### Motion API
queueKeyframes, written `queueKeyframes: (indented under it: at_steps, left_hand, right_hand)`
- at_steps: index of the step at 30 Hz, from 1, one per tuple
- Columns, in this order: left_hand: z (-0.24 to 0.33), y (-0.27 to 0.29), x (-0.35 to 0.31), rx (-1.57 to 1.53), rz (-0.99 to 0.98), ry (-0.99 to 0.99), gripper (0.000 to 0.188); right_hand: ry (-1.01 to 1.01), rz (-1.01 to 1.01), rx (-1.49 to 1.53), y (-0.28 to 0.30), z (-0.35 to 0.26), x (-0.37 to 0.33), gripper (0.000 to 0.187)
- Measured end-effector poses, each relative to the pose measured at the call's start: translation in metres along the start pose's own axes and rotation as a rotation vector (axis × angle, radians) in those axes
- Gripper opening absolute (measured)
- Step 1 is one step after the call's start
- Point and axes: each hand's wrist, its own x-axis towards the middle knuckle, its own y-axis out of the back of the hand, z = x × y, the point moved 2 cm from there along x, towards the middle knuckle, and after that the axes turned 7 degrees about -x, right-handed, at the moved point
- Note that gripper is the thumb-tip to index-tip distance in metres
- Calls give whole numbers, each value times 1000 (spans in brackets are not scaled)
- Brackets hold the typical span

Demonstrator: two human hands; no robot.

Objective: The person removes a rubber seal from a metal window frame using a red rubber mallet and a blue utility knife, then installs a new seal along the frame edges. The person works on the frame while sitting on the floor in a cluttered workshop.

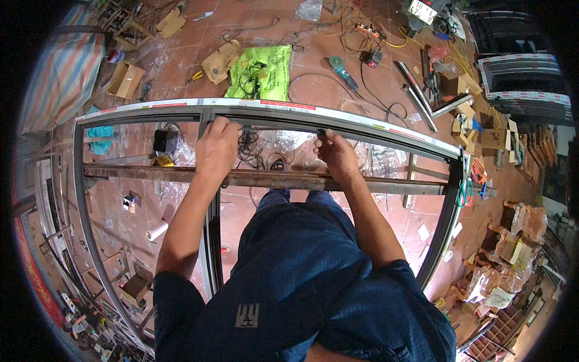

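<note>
A large dark metal window or door frame (268,112) lies across in front of me, its far rail faced with pale film and red-and-white tape. My left hand (218,145) is closed at the joint of the upright divider (212,241) and the far rail; what its fingers grip is hidden. Farther right along that rail, my right hand (336,155) pinches a small black piece, which looks like the end of a thin dark strip (283,128) running between my hands along the rail's inner edge. A brown metal bar (271,179) crosses beneath my wrists.
Beyond the frame, a green-and-black angle grinder (342,72), a lime-yellow bag (271,69) and cords lie on the red tiled floor (199,48). Scissors with teal handles (464,192) hang at the frame's right side. Wrapped chairs (506,259) stand at right; long profiles (51,205) lean left.
</note>
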Motion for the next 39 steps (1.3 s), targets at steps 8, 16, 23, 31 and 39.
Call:
queueKeyframes:
  at_steps: [8, 16, 23, 31, 39]
  left_hand:
    - [-27, -22, 15, 43, -117, -61, 9]
    - [-31, -31, 20, 89, -89, -133, 7]
    - [-31, -31, 16, 88, -86, -128, 13]
    - [-34, -36, 15, 94, -75, -115, 15]
    - [-33, -37, 17, 73, -79, -109, 15]
  right_hand:
    - [142, 117, 15, 5, 18, 29, 17]
    - [210, 122, -4, -12, 25, 36, 28]
    - [76, -12, -21, -32, 17, 24, 18]
    - [63, 43, -24, -42, 25, 28, 15]
    - [104, 57, 23, -52, 35, 35, 15]
